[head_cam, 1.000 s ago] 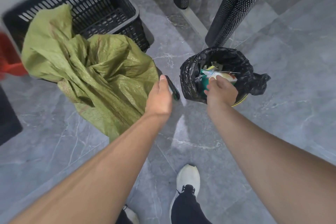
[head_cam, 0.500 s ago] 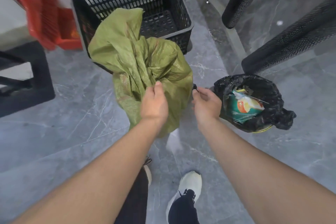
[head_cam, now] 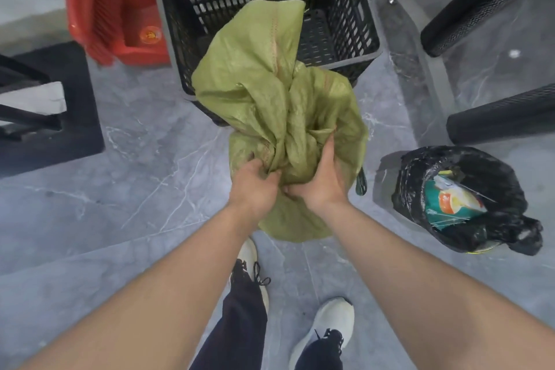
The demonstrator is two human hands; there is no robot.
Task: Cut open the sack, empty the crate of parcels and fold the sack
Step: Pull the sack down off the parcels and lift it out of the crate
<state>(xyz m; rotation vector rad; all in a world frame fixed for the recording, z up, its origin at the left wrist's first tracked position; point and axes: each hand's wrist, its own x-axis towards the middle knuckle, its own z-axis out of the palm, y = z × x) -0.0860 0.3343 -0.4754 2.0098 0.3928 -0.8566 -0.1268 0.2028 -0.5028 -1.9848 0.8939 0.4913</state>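
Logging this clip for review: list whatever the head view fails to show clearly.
Head view:
Crate, near floor: covered by the draped sack; parcels there untellable.
Dark object beside the right hand: mostly behind the sack; unidentifiable.
Right hand's grip: lost in sack folds.
Red broom: blurred, cut by top edge.

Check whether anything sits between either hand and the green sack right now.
Nothing visible does. The left hand grips a bunch of the green sack, and the right hand digs its fingers into the folds beside it. The sack's far end drapes over the near rim of the black crate.
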